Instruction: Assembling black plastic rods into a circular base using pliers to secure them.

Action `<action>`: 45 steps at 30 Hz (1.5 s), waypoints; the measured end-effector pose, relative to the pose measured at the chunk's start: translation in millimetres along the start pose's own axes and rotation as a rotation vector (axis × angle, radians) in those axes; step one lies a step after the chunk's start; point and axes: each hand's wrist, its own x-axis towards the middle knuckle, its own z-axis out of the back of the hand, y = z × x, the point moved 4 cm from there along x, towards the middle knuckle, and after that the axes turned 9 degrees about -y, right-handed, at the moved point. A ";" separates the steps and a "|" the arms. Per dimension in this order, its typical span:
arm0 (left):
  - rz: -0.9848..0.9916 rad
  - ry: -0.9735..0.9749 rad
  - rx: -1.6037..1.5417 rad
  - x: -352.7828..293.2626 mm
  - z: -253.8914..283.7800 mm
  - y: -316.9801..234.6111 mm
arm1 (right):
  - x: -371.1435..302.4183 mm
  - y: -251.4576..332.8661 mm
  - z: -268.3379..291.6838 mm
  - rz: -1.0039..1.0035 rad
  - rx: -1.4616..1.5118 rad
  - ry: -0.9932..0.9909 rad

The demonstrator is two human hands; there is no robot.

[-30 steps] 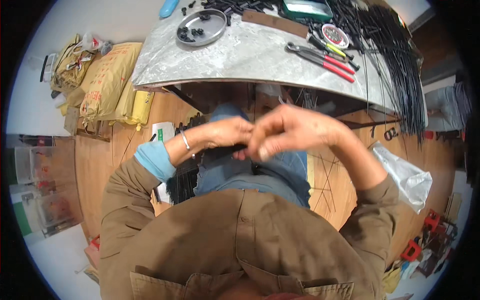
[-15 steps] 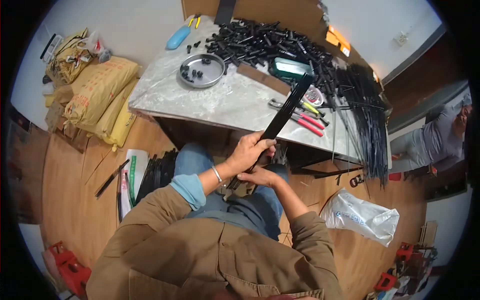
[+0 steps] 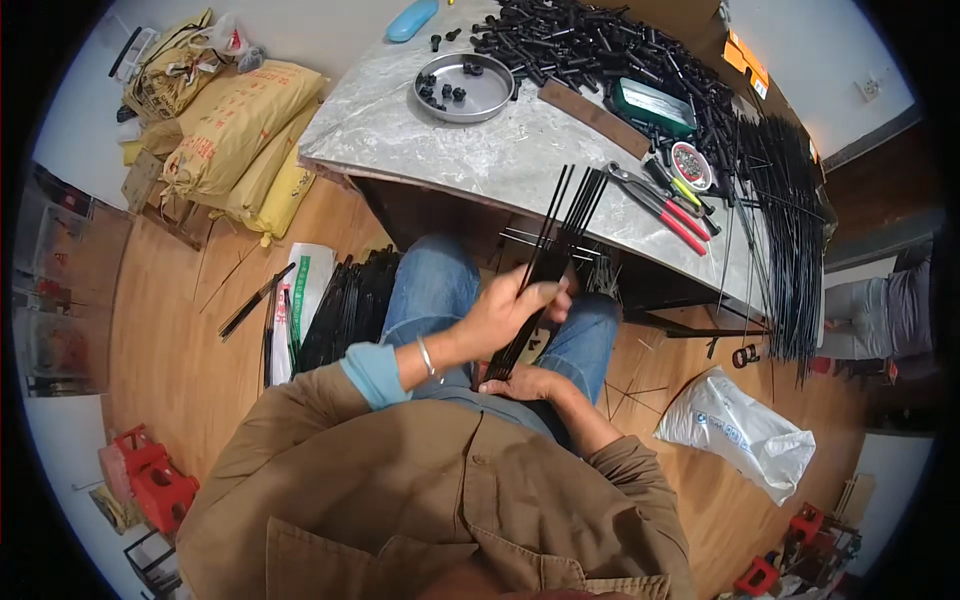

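Note:
A bundle of thin black rods [image 3: 552, 262] stands slanted above my lap, its upper ends fanned apart in several strands. My left hand [image 3: 512, 312] wraps round the bundle near its middle. Lower down, my right hand [image 3: 528, 383] is closed at the bottom ends, its thumb against the rods and its other fingers largely hidden. Beyond the bundle, at the table's front edge, lie red-handled pliers [image 3: 672, 215]. More long black rods [image 3: 790, 250] hang over the table's right side.
On the grey table [image 3: 380, 130] are a round metal tray [image 3: 490, 97] with black parts, a heap of black fittings [image 3: 580, 45], a green box [image 3: 655, 108] and a brown bar [image 3: 595, 118]. Yellow sacks [image 3: 240, 130] stand left. A white bag [image 3: 735, 430] lies right; another person [image 3: 880, 310] is beyond.
The bundle has tilted more upright, and its upper ends have spread apart. Both hands remain on it. My view has shifted, so the table sits higher and farther right.

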 end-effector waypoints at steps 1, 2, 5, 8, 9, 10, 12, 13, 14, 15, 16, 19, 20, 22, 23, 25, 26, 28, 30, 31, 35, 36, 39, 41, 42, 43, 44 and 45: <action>-0.032 0.006 0.032 6.6 -7.8 -20.0 | -0.7 -0.2 -2.1 -0.005 0.003 -0.002; 0.006 0.049 0.037 14.6 -11.9 -25.4 | -0.4 -2.3 -4.0 -0.021 -0.028 0.011; 0.082 0.104 0.025 11.9 -25.7 -24.5 | -15.9 15.9 1.5 -0.005 -0.006 0.046; 0.097 0.103 0.000 7.5 -36.2 -17.7 | -42.9 27.1 30.2 0.087 0.249 0.015; 0.073 0.063 -0.011 4.8 -34.2 -16.1 | -64.2 55.1 70.7 -0.189 0.049 0.044; 0.073 0.102 0.024 4.6 -38.2 -17.1 | -87.2 73.7 110.5 -0.067 0.108 -0.075; 0.056 0.197 -0.003 2.0 -51.3 -12.5 | -125.1 104.8 186.2 0.089 0.364 -0.495; 0.028 0.279 -0.032 0.5 -60.0 -11.5 | -136.0 101.9 209.5 0.311 0.655 -0.641; 0.056 0.315 -0.062 -0.6 -66.1 -8.3 | -138.1 126.9 221.0 0.476 0.692 -0.664; 0.061 0.313 -0.058 -0.2 -65.8 -8.1 | -138.7 161.9 225.8 0.646 0.730 -0.669; 0.101 0.267 -0.085 -0.3 -63.8 -10.7 | -137.3 183.1 221.8 0.649 0.735 -0.665; 0.126 0.153 -0.209 15.7 -52.0 -1.6 | -155.4 250.4 198.1 0.583 0.468 -0.521; 0.184 0.067 -0.140 20.5 -36.8 -0.8 | -162.0 256.5 175.8 0.640 0.478 -0.631; 0.327 0.035 -0.166 22.3 -46.6 7.0 | -194.0 184.0 177.3 1.140 0.293 -0.387; 0.284 0.025 -0.169 20.2 -44.5 7.4 | -190.6 197.8 169.7 1.045 0.605 -0.471; 0.168 -0.045 -0.141 12.9 -31.0 -9.5 | -160.8 224.8 177.8 0.744 0.856 -0.840; 0.179 -0.031 -0.063 9.5 -37.4 -24.2 | -155.4 206.8 196.2 0.569 0.614 -0.996; 0.179 -0.006 -0.110 4.4 -41.0 -18.1 | -145.3 165.4 202.4 0.227 0.210 -1.094; 0.184 0.032 -0.153 4.6 -39.6 -11.2 | -137.7 148.3 191.3 0.094 -0.242 -1.059; 0.188 0.031 -0.153 4.4 -41.0 -10.6 | -138.8 156.8 186.7 0.053 -0.313 -1.003; 0.189 0.022 -0.145 1.5 -45.3 -10.4 | -138.9 145.4 181.8 0.179 -0.314 -1.049; 0.200 0.026 -0.154 1.1 -45.6 -9.7 | -139.0 140.6 182.0 0.139 -0.169 -1.004; 0.180 0.001 -0.141 4.0 -43.0 -7.8 | -143.4 128.1 184.0 0.108 0.052 -0.965; 0.172 -0.001 -0.141 3.9 -45.3 -9.9 | -142.8 125.0 183.4 0.147 0.034 -0.971; 0.161 0.003 -0.146 4.3 -46.4 -11.2 | -143.0 125.7 184.7 0.159 0.034 -0.987; 0.156 -0.001 -0.144 5.1 -46.6 -11.8 | -143.7 128.3 187.5 0.175 0.029 -1.003; 0.157 -0.030 -0.171 4.8 -45.9 -12.2 | -144.2 131.6 188.8 0.116 0.050 -0.950; 0.156 -0.060 -0.199 4.0 -44.9 -13.1 | -143.0 128.5 189.8 0.126 0.044 -0.946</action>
